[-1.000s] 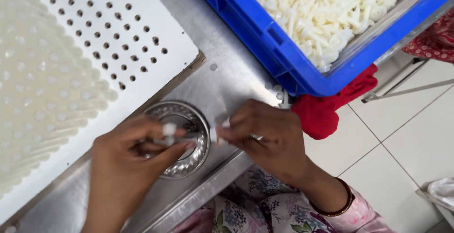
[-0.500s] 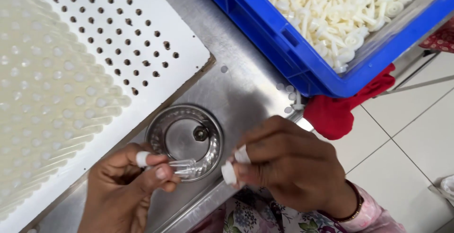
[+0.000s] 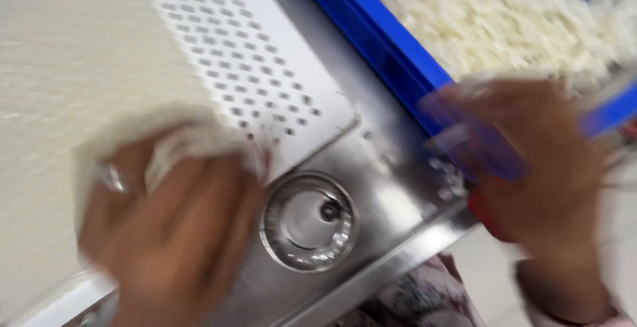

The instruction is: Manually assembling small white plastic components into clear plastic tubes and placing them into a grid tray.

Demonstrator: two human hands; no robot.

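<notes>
Head view, left to right. At the far left and upper left lies the white perforated tray (image 3: 265, 81), its holes empty on the near right portion and its left part filled with pale pieces too smeared to make out. The left hand (image 3: 166, 227), a ring on one finger, has moved up from the dish to the tray's lower edge; it is strongly blurred, and whether its fingers are pinched on a small white piece or spread cannot be told. At lower centre the shallow round metal dish (image 3: 308, 221) sits recessed in the steel worktop (image 3: 391, 188), now uncovered, with both hands gone from it. At the upper right stands the blue crate (image 3: 371, 42) heaped with small white plastic parts (image 3: 504, 15). The right hand (image 3: 537, 161) has swung from beside the dish to the crate's near rim; its grip is unreadable through blur. The hands, close together half a second ago, are now well apart, suggesting one piece is being placed while another is fetched.
</notes>
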